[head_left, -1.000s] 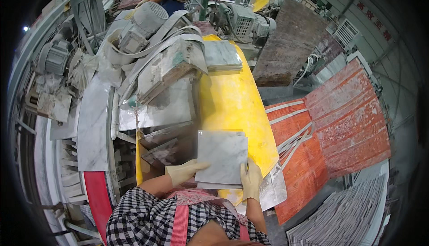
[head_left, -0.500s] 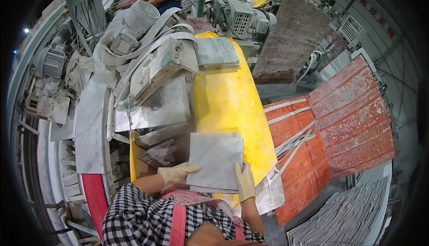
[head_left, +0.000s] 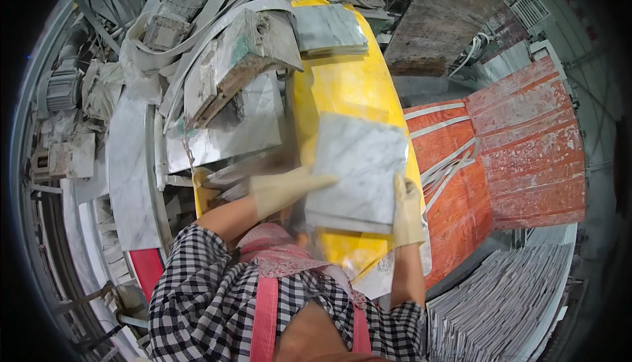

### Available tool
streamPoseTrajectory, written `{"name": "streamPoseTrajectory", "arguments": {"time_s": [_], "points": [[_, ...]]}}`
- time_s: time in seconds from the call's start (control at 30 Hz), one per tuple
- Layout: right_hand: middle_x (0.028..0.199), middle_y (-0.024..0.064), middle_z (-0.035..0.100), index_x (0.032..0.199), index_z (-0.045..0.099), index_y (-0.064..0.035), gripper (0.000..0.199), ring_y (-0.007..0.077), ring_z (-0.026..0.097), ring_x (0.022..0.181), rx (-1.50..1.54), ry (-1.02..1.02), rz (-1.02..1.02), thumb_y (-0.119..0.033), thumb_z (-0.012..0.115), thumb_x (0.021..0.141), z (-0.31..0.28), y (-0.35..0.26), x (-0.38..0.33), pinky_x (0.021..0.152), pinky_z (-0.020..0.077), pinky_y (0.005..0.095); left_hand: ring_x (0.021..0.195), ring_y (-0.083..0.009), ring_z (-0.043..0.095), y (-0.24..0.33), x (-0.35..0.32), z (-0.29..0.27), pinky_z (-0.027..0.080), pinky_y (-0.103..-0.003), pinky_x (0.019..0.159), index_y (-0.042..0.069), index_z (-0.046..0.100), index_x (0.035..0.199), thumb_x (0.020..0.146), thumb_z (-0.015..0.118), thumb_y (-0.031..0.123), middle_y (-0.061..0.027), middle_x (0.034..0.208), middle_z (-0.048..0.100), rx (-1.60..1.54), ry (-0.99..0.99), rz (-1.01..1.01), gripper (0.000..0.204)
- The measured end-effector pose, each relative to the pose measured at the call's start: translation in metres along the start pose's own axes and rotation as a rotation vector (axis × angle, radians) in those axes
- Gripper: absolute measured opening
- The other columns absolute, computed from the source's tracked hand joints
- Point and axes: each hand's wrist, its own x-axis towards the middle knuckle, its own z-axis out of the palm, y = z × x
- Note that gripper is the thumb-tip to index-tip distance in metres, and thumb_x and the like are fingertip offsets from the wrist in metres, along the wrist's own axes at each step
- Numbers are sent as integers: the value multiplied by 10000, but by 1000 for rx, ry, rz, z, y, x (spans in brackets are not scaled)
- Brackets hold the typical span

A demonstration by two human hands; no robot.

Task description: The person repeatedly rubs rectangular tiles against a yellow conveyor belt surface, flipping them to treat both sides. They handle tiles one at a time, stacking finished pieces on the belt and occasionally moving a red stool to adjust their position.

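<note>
Between my gloved hands is a small stack of square grey-white marble tiles (head_left: pixel 359 168), held over a yellow sheet (head_left: pixel 342 92). My left hand (head_left: pixel 286 191), in a cream glove and slightly blurred, closes on the stack's left edge with the thumb over the top face. At the lower right edge my right hand (head_left: pixel 409 212), gloved the same way, grips with its fingers along the side. Farther off, another stack of marble tiles (head_left: pixel 329 26) lies on the far end of the yellow sheet.
On the left stand a dusty machine housing (head_left: pixel 243 59), a motor (head_left: pixel 62 90) and a long marble strip (head_left: pixel 131 171). To the right are orange-red boards (head_left: pixel 454 197) with white straps. Many thin slabs (head_left: pixel 494 303) stand packed at the lower right.
Both hands have carried the tile stack right and away from my body, over the yellow sheet. The view has shifted too, and the far tile stack appears higher in it.
</note>
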Motion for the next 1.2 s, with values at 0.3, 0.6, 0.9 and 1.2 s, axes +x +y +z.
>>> {"name": "streamPoseTrajectory", "arguments": {"time_s": [0.3,0.6,0.9,1.2], "points": [[964,76,678,1106,657,88,577,132,577,854,-240,-22,-194,-464,694,945,33,-106,182,780,492,285,1411,-298,435,58,125,-50,338,-410,1177,-46,208,1586,969,633,245,-230,1560,397,134,304,478,803],[954,71,703,1087,683,59,596,125,634,773,-212,-131,-207,-491,772,876,115,-194,345,694,504,260,1356,-448,465,144,211,-91,359,-434,1133,-62,238,1567,951,624,392,-363,1454,463,459,983,528,857],[953,104,723,1146,685,78,641,162,667,754,-350,-219,-230,-495,760,870,185,-228,403,693,525,296,1519,-411,230,171,236,-125,191,-438,1234,-48,272,1561,989,547,397,-322,1600,271,303,1096,614,776],[947,118,735,1252,692,-120,494,301,694,886,-802,-250,-591,-460,693,894,207,-207,428,842,545,358,1495,-440,237,152,249,-133,210,-509,1236,26,398,1524,886,698,344,-275,1571,333,1258,1002,775,773]]}}
